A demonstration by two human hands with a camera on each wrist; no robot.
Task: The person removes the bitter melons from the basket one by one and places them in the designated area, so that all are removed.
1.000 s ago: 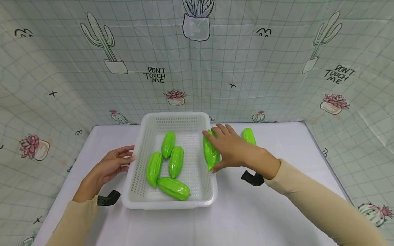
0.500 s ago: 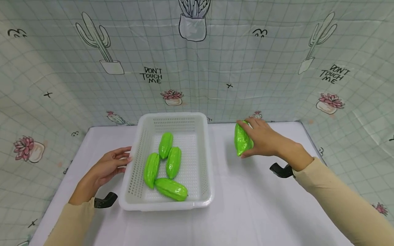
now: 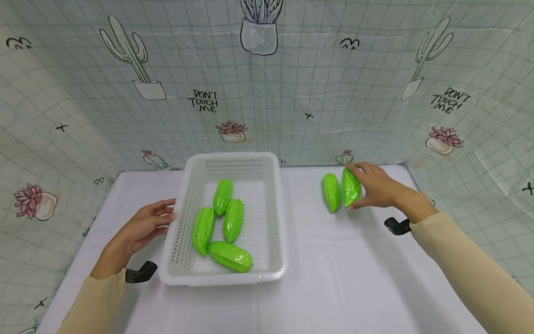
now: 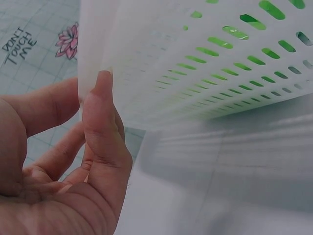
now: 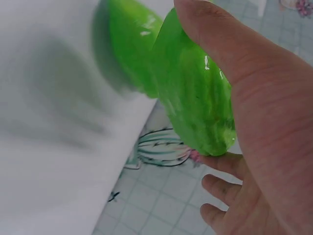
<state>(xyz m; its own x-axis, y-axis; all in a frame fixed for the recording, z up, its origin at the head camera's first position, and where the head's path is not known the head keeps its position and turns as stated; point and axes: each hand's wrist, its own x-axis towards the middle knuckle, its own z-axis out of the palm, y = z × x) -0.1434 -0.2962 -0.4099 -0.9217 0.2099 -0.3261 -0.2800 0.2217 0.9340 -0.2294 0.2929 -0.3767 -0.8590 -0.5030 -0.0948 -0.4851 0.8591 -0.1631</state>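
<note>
My right hand [image 3: 377,185] holds a glossy green ridged vegetable [image 3: 351,187] between thumb and fingers, at the right back of the table. Just left of it lies a second one of the same kind [image 3: 331,192]. In the right wrist view the held vegetable [image 5: 195,93] overlaps the other one [image 5: 132,46]. At the left side of a white perforated plastic basket [image 3: 275,273], my left hand [image 3: 143,226] grips the rim. The left wrist view has the thumb [image 4: 100,112] against this rim, with the index fingertip hidden. Several matching green vegetables [image 3: 233,220] lie inside the basket.
A white-covered table [image 3: 329,287] carries the basket and the vegetables. Behind it and at both sides hangs a gridded cloth [image 3: 288,79] printed with cacti. A black wrist mount [image 3: 142,272] sticks out near the basket's left front corner.
My right hand has carried the green vegetable from the basket's right rim across to the right, beside the one on the table. My left hand has stayed at the basket's left rim.
</note>
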